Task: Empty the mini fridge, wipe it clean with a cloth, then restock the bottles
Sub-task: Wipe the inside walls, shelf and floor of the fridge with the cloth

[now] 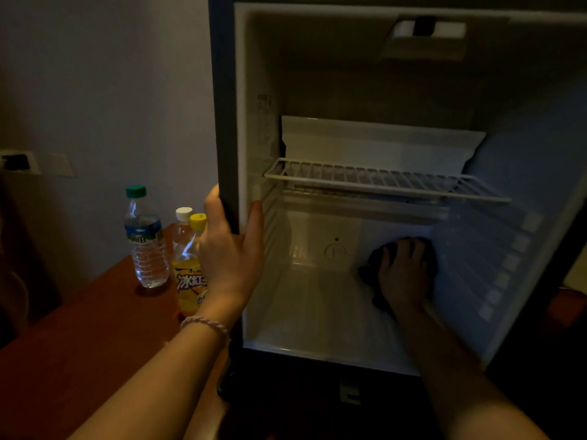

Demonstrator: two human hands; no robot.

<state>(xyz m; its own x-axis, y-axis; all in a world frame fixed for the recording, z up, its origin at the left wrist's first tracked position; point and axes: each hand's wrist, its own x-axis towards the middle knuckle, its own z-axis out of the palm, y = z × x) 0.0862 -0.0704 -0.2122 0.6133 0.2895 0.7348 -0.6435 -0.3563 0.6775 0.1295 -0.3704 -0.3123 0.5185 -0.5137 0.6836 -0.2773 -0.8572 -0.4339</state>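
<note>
Fridge [228, 90] open, standing on reddish wooden table [79, 344]; inside bare of bottles, with wire shelf [381, 181] across the middle. Left hand [228, 249] gripped the fridge's dark left edge, fingers curled round the outside, thumb lying on the inner white frame; braided bracelet [206, 323] on that wrist. Right hand [403, 274] reached deep into the lower compartment, fingers bent over dark cloth [370, 265], pressing it against the back wall near the right corner, just above the floor. Outside, left of the fridge, on the table: water bottle [146, 239] with green cap, upright; white-capped bottle [182, 230] and yellow-capped tea bottle [189, 274] close beside it, partly hidden behind the left hand
</note>
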